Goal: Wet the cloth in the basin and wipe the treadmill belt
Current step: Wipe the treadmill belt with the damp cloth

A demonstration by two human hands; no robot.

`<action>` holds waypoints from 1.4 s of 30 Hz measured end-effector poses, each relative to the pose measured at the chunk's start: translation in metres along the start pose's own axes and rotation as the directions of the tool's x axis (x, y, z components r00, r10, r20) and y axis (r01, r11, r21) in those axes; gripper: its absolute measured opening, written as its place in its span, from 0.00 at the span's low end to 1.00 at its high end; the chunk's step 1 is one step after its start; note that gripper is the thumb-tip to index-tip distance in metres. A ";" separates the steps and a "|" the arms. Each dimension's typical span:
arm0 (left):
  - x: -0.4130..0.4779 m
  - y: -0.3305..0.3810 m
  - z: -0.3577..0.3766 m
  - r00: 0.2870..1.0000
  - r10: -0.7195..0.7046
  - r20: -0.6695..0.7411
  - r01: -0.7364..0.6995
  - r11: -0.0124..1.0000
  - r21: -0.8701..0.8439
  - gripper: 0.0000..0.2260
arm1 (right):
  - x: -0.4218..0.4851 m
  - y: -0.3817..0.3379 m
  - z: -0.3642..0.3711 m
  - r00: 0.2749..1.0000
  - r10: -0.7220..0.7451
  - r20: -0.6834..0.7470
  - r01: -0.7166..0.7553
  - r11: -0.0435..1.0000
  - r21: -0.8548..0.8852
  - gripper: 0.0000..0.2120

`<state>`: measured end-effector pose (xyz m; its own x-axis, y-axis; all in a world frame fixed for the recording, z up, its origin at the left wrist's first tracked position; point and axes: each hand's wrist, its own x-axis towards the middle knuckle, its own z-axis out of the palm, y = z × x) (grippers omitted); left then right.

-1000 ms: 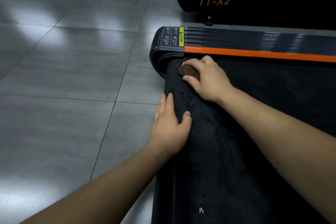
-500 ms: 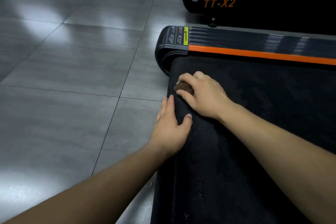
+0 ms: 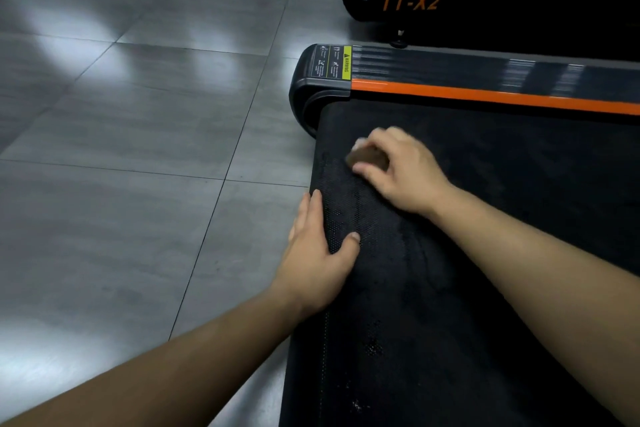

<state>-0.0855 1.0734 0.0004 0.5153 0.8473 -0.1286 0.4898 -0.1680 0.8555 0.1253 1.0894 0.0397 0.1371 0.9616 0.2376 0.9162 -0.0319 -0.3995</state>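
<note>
The black treadmill belt (image 3: 485, 253) fills the right half of the head view. My right hand (image 3: 401, 170) presses a small bunched brown cloth (image 3: 367, 158) onto the belt near its rear left end; only part of the cloth shows between the fingers. My left hand (image 3: 318, 253) grips the belt's left edge, fingers down the side and thumb on top. Damp streaks show on the belt between the two hands. No basin is in view.
An orange stripe and a black side rail (image 3: 485, 76) with a yellow warning label run along the belt's far side. A second black treadmill marked TT-X2 (image 3: 450, 0) stands behind. Grey floor tiles (image 3: 138, 149) spread out to the left.
My right hand slid the cloth back toward me along the belt's end, then out again a little. My left hand stayed on the belt's edge.
</note>
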 end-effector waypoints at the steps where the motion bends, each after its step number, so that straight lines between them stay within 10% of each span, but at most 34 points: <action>1: 0.000 -0.001 0.000 1.000 -0.003 -0.002 0.003 1.000 0.004 0.40 | 0.009 0.005 -0.001 0.991 0.120 -0.062 -0.119 0.993 0.011 0.13; 3: 0.000 -0.001 -0.001 1.000 -0.009 -0.007 0.009 1.000 0.005 0.39 | 0.015 0.000 0.002 0.956 0.269 -0.120 -0.267 0.963 0.036 0.14; 7: -0.005 0.000 -0.001 1.000 -0.006 0.008 0.006 1.000 0.026 0.40 | -0.028 -0.043 0.015 0.997 -0.058 0.051 0.057 0.998 0.023 0.17; 17: -0.037 -0.005 0.001 0.999 -0.025 0.022 0.024 1.000 0.014 0.41 | -0.047 -0.034 0.002 0.994 -0.055 0.097 0.041 0.989 0.140 0.19; 22: -0.039 -0.003 0.000 0.999 -0.033 0.022 0.032 0.999 0.020 0.39 | -0.034 -0.018 -0.005 0.979 0.198 -0.054 -0.190 0.973 0.134 0.13; 28: -0.044 -0.002 0.000 0.999 -0.043 0.029 0.042 0.998 0.036 0.41 | -0.073 -0.042 0.001 0.992 -0.093 0.084 0.086 0.992 0.087 0.17; 33: -0.048 -0.004 0.001 1.000 -0.028 0.005 0.028 0.999 0.030 0.38 | -0.033 -0.010 -0.004 0.936 0.327 -0.128 -0.329 0.944 0.001 0.15; 39: -0.065 -0.013 -0.003 0.997 -0.027 0.072 0.028 1.000 -0.012 0.39 | -0.092 -0.057 0.003 0.990 -0.107 0.096 0.097 0.990 0.105 0.16; 42: -0.091 -0.022 -0.006 0.992 -0.021 0.122 0.027 0.999 -0.044 0.35 | -0.073 -0.032 -0.002 0.998 0.059 -0.039 -0.057 0.998 0.038 0.16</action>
<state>-0.1472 1.0029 -0.0041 0.5866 0.7830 -0.2070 0.4722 -0.1231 0.8729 0.0869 1.0200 0.0370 0.2052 0.9468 0.2481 0.8917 -0.0763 -0.4461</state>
